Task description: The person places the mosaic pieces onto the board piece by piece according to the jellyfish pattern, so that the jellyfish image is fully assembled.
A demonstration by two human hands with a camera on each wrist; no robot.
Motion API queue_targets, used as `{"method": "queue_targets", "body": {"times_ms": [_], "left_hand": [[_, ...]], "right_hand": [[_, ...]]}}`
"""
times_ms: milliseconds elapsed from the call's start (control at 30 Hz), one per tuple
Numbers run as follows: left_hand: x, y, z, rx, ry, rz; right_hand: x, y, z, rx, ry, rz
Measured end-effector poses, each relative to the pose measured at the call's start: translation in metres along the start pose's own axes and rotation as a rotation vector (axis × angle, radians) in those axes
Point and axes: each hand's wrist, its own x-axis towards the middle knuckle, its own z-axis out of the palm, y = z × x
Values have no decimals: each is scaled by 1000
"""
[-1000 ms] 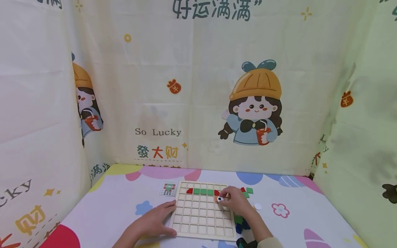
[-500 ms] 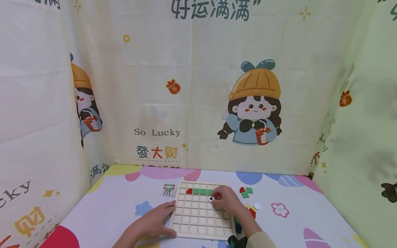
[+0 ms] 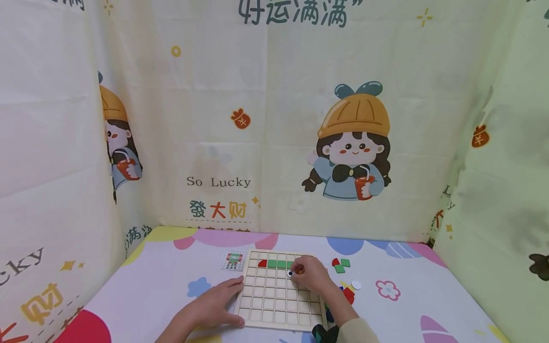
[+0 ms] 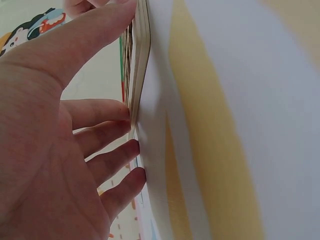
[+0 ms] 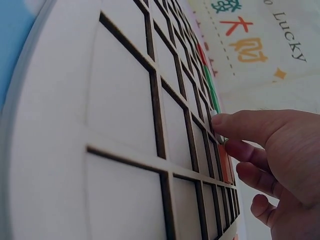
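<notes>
Against the pale wooden grid board (image 3: 280,303), the left hand (image 3: 213,305) spreads, likely steadying it; the right hand (image 3: 314,276) pinches a black-and-white disc (image 3: 290,274).

Right hand (image 3: 314,276) farther left, eye disc (image 3: 290,273) too, nearer red pieces (image 3: 349,296) uncovered

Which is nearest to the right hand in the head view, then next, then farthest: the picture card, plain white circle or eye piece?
1. Eye piece: pinched in the right hand.
2. White circle: right of the board.
3. Picture card: left of the board.
</notes>
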Motion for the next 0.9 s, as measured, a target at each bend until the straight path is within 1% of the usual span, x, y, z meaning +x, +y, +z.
{"method": "queue_targets", "body": {"times_ms": [233, 467, 767, 900], "left_hand": [[-1, 1, -1, 2, 1, 1], [0, 0, -3, -5, -1, -1], [0, 1, -3, -15, -15, -7], [1, 2, -1, -12, -15, -12]], "right_hand": [[4, 0, 2, -17, 5, 40], [8, -1, 3, -14, 8, 54], [1, -1, 2, 0, -2, 38], [-1, -2, -1, 8, -12, 50]]}}
